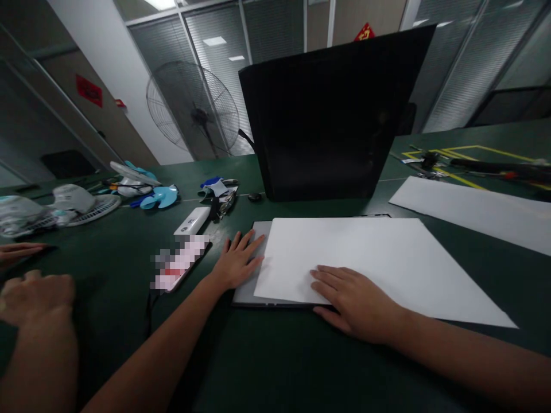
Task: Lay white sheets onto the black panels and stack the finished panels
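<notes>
A large white sheet [365, 246] lies over a flat grey panel with a dark rim [246, 293], and its right side reaches past the panel over the table. My left hand [235, 261] rests with fingers spread on the panel's uncovered left strip, close to the sheet's left edge. On the sheet's lower middle, my right hand [348, 298] lies flat with its fingers stretched out and its thumb by the front edge. Neither hand grasps anything. Most of the panel is hidden under the sheet.
Behind the sheet stands a big black panel [327, 120]. Left of my left hand are a phone [183, 264], a white box-like device [193, 221] and keys [227, 203]. Fan parts [73, 206] lie farther left, near another person's fist [38, 298]. Another white sheet [473, 209] is at right.
</notes>
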`<move>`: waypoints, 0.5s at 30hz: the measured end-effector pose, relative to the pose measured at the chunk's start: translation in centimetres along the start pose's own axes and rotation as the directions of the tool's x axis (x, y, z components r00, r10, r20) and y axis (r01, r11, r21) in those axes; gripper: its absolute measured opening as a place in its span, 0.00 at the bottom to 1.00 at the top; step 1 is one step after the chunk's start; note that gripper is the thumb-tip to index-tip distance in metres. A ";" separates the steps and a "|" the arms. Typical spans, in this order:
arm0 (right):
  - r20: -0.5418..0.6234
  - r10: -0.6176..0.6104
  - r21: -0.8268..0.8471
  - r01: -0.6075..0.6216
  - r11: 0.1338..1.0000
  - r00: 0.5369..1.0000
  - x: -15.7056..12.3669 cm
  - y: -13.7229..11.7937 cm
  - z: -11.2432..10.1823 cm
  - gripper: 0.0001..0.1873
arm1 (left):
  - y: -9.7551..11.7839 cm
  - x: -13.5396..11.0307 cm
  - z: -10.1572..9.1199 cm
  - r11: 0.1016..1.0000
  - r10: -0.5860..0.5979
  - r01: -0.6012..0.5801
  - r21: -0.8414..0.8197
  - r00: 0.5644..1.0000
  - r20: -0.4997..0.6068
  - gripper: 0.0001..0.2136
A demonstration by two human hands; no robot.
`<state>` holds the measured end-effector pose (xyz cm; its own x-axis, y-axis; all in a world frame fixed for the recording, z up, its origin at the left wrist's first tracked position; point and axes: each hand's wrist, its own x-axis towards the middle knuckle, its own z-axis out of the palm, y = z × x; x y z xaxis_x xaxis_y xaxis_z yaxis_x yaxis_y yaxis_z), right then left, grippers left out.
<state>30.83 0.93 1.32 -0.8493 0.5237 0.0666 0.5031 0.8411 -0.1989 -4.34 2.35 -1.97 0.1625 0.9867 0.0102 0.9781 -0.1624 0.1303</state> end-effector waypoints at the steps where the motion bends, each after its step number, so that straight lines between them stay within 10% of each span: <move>1: -0.002 -0.044 0.036 0.044 0.998 0.999 0.1 -0.3 0.4 0.29 | 0.0 0.1 0.1 1.000 -0.010 0.010 -0.009 1.000 -0.010 0.31; 7: 0.069 -0.168 0.264 0.145 0.954 0.983 1.1 -0.8 -0.2 0.37 | -0.2 0.4 0.4 0.999 -0.009 0.007 -0.040 0.999 -0.052 0.38; 11: -0.149 -0.007 0.211 0.039 0.977 0.989 0.9 5.0 -2.5 0.33 | -0.4 0.4 0.2 0.999 -0.012 0.011 -0.044 1.000 -0.023 0.39; 15: -0.483 0.443 0.068 -0.472 0.879 0.755 -3.2 16.5 -4.6 0.24 | -0.6 0.2 0.1 0.999 0.007 -0.007 -0.036 1.000 -0.012 0.35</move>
<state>42.55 13.78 2.36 -0.3409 0.8338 0.4342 0.8323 0.4824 -0.2730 -4.84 2.65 -2.13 0.1678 0.9856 0.0228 0.9715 -0.1693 0.1662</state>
